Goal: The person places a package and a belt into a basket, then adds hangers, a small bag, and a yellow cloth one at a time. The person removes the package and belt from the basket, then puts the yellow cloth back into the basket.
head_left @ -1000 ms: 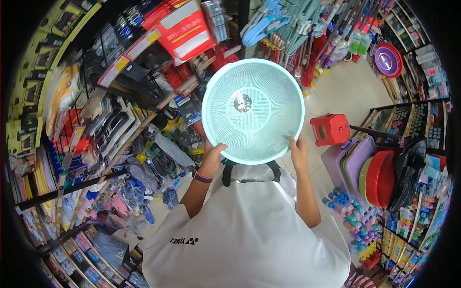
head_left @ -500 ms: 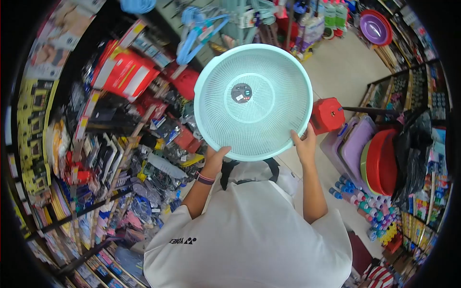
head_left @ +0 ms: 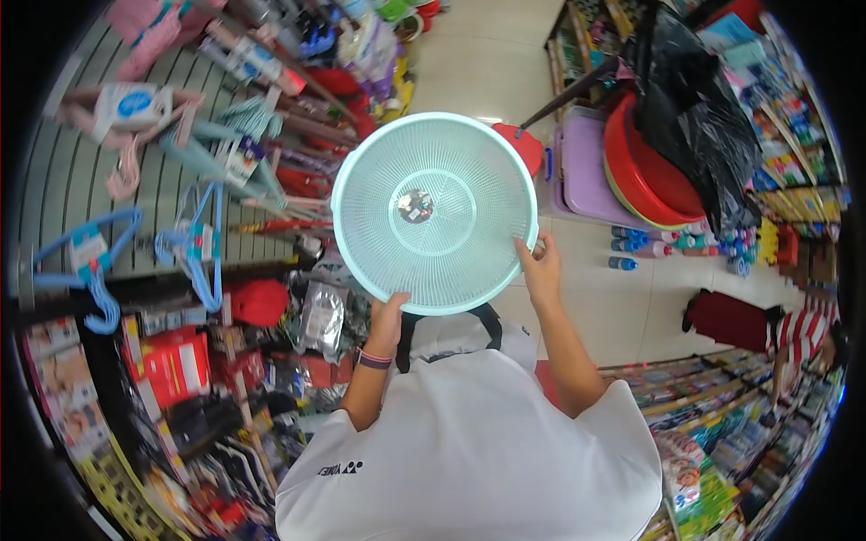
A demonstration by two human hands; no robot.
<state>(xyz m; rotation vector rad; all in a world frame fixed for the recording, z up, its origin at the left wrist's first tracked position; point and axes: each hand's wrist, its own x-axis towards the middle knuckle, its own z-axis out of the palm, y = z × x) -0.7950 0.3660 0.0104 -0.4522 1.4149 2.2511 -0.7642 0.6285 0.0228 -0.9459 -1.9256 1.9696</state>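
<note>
A round, light turquoise mesh basket (head_left: 435,270) is held out in front of my white shirt, its open side facing up. A dark round label (head_left: 415,206) shows on its base, left of the middle. My left hand (head_left: 388,320) grips the lower left rim, with the thumb over the edge. At the lower right rim, my right hand (head_left: 539,266) pinches the edge between thumb and fingers. The fingers under the basket are partly hidden.
Blue hangers (head_left: 90,252) hang at the left. Lilac tubs (head_left: 586,167), a red basin (head_left: 663,171) and a black plastic bag (head_left: 695,117) stand at the upper right. Small bottles (head_left: 631,242) are on the tiled floor. Another person in red-and-white stripes (head_left: 798,329) is at the far right.
The view has turned, bringing the hangers in at left and the tubs nearer the centre. The basket sits slightly further left and lower in view, still held by both hands.
</note>
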